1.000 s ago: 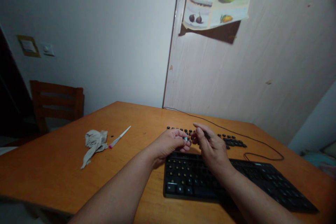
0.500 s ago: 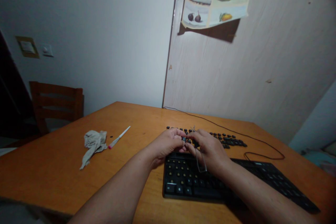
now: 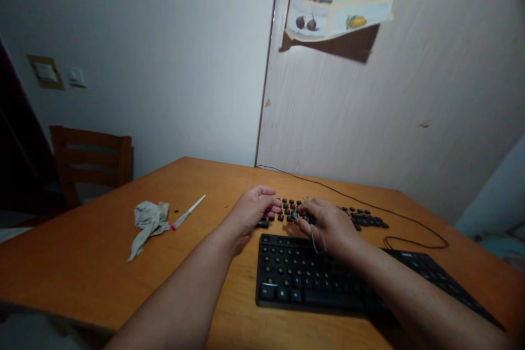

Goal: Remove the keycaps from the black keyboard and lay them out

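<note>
The black keyboard [image 3: 320,296] lies on the wooden table, many of its left-side keys bare with pale stems showing. Behind it, loose black keycaps [image 3: 286,206] are laid out in rows. My right hand [image 3: 331,225] pinches a small keycap [image 3: 294,215] between thumb and fingertips above those rows. A wire keycap puller [image 3: 320,245] is also tucked in that hand, its loop hanging below the fingers. My left hand [image 3: 253,209] is beside the left end of the rows, fingers apart and holding nothing visible. A longer dark keycap [image 3: 263,224] lies under it.
To the left lie a crumpled grey cloth [image 3: 152,221], a white brush [image 3: 189,212] with a pink end and a small dark piece [image 3: 176,211]. The keyboard's cable [image 3: 394,213] curves across the right of the table. A wooden chair [image 3: 92,158] stands beyond the left edge.
My hands were together at a keycap; now they are apart. My left hand has let go and moved slightly left, while the keycap stays in my right hand.
</note>
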`<state>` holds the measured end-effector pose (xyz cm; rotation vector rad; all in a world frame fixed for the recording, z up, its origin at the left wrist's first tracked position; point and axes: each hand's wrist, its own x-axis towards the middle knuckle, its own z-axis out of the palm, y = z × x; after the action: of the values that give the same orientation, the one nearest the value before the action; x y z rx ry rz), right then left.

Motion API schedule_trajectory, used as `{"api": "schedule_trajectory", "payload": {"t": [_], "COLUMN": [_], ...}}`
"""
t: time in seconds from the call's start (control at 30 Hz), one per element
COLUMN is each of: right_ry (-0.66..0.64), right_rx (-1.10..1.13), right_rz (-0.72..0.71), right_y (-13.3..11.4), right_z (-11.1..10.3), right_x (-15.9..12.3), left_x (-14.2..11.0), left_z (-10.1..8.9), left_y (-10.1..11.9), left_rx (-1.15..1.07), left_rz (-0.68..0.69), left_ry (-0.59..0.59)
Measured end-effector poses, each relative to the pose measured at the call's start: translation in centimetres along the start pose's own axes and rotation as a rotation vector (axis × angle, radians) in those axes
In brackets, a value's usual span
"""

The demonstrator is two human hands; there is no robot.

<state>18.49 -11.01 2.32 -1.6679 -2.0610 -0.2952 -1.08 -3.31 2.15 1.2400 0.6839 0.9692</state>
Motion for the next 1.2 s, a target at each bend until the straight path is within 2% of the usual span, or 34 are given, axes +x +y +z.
{"api": "schedule_trajectory", "payload": {"t": [0.13, 0.33, 0.63, 1.2], "right_ry": [-0.053, -0.161, -0.324, -0.418], "right_rx": [-0.034, -0.071, -0.095, -0.136], "right_rz": [-0.023, -0.052, -0.093, -0.085], "right_y": [0.5, -0.7, -1.6, -2.0], "right_z": [0.6, 1.5, 2.5, 3.1], "right_x": [0.4, 1.3, 3.1, 3.9], "left_x": [0.9, 1.2, 1.2, 1.4], "left_z": [-1.2, -1.6, -1.5, -1.4], "left_y": [0.0, -0.3, -0.4, -0.7], "left_rx": [0.007, 0.05, 0.02, 0.039], "left_rz": [0.075, 0.079, 0.067, 0.067], "left_ry": [0.18, 0.277, 0.293, 0.275]}}
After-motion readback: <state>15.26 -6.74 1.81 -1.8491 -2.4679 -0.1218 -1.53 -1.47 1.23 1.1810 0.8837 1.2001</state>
